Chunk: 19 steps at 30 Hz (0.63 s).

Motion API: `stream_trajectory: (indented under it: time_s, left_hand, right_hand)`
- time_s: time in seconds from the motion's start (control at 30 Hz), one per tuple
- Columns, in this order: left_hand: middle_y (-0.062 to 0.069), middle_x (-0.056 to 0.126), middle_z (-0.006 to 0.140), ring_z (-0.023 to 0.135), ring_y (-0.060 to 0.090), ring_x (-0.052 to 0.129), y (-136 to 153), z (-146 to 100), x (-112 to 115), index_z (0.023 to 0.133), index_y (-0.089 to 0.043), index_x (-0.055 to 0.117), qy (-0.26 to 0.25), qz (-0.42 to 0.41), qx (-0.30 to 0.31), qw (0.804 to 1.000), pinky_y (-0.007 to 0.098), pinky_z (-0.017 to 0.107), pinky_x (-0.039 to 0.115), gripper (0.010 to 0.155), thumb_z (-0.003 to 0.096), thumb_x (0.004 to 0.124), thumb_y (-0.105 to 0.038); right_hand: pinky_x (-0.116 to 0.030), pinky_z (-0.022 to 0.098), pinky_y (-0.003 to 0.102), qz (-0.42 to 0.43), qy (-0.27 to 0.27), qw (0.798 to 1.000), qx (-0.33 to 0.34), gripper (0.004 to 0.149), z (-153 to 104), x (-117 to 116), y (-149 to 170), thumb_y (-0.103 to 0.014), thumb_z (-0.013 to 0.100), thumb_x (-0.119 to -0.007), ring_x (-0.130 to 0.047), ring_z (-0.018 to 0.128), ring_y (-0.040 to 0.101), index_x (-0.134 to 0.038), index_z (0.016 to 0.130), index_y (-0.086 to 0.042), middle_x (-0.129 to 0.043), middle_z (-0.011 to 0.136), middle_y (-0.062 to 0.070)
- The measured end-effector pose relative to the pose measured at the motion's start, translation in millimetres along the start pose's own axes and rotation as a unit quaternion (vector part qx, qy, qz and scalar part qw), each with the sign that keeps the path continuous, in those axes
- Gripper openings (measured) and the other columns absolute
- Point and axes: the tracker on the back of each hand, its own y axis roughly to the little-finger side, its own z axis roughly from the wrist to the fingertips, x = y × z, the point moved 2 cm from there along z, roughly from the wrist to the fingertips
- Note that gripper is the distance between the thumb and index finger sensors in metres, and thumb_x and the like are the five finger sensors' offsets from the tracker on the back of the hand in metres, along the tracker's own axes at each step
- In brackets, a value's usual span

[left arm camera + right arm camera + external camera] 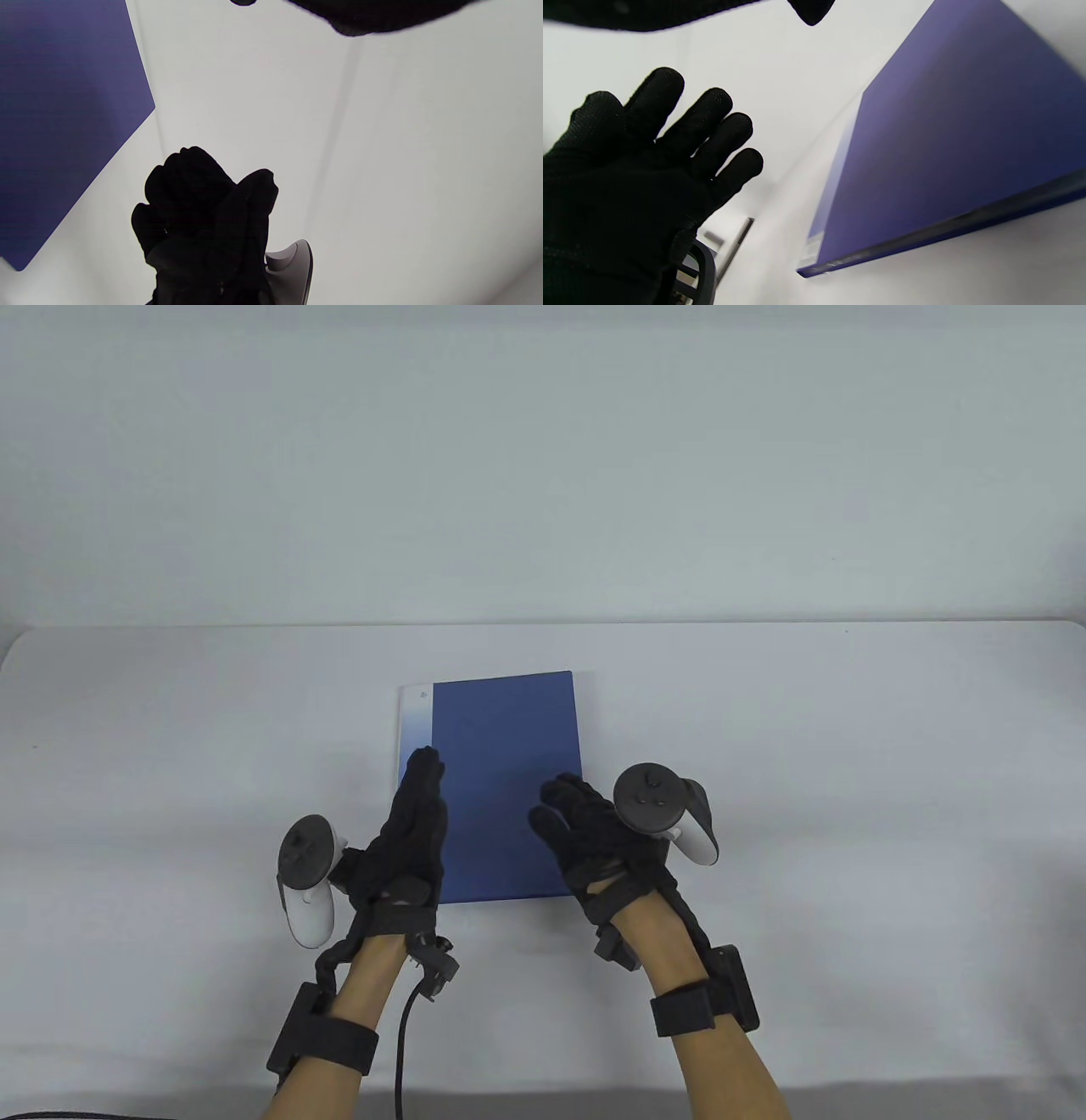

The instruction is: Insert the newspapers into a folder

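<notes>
The blue folder [505, 789] is seen lying closed and flat near the middle of the white table [848, 746], a pale strip showing along its left edge. No loose newspapers are visible, so the insertion is judged either finished or not begun; which cannot be told. The left hand [411, 836], fingers extended, and the right hand [594, 831], fingers loosely spread, are poised over its near corners, nothing held.
</notes>
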Motion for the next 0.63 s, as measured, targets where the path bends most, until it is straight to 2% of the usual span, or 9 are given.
stream_trajectory:
  time_s: [0.13, 0.23, 0.5, 0.63]
  left_hand:
    - [0.003, 0.014, 0.129, 0.120, 0.039, 0.011, 8.6, 6.8, 2.9, 0.120, -0.046, 0.019, 0.018, 0.046, -0.026, 0.998, 0.067, 0.088, 0.021, 0.069, 0.0615, 0.055, -0.052]
    - [0.004, 0.014, 0.129, 0.120, 0.039, 0.011, 15.2, 6.4, 1.2, 0.120, -0.045, 0.020, 0.019, 0.031, -0.035, 0.999, 0.067, 0.087, 0.021, 0.069, 0.0616, 0.055, -0.052]
    - [0.003, 0.018, 0.129, 0.121, 0.038, 0.012, 15.9, -0.3, -11.3, 0.121, -0.045, 0.023, -0.017, 0.033, -0.039, 0.999, 0.066, 0.088, 0.022, 0.067, 0.0617, 0.054, -0.052]
    - [0.002, 0.018, 0.129, 0.121, 0.038, 0.011, 15.1, 1.4, -8.6, 0.121, -0.045, 0.023, -0.007, 0.063, -0.044, 0.997, 0.066, 0.088, 0.022, 0.067, 0.0616, 0.054, -0.052]
  right_hand:
    - [-0.026, 0.061, 0.077, 0.024, 0.010, 1.000, -0.001, 0.083, -1.3, 7.6, 5.7, -0.058, 0.058, -0.058, -0.023, 0.094, 0.062, -0.033, 0.105, 0.005, -0.018, 0.104, 0.032]
    - [-0.026, 0.061, 0.077, 0.028, 0.017, 0.999, 0.005, 0.083, -2.1, 9.1, 4.0, -0.058, 0.058, -0.058, -0.023, 0.094, 0.062, -0.032, 0.106, 0.005, -0.019, 0.104, 0.032]
    - [-0.026, 0.061, 0.077, 0.034, -0.011, 0.999, 0.015, 0.083, 3.1, -6.0, -3.2, -0.058, 0.058, -0.058, -0.023, 0.094, 0.062, -0.031, 0.106, 0.005, -0.018, 0.104, 0.033]
    - [-0.026, 0.061, 0.077, 0.016, -0.023, 1.000, 0.009, 0.084, 3.8, -10.5, -6.4, -0.058, 0.058, -0.058, -0.022, 0.094, 0.062, -0.029, 0.106, 0.005, -0.017, 0.104, 0.033]
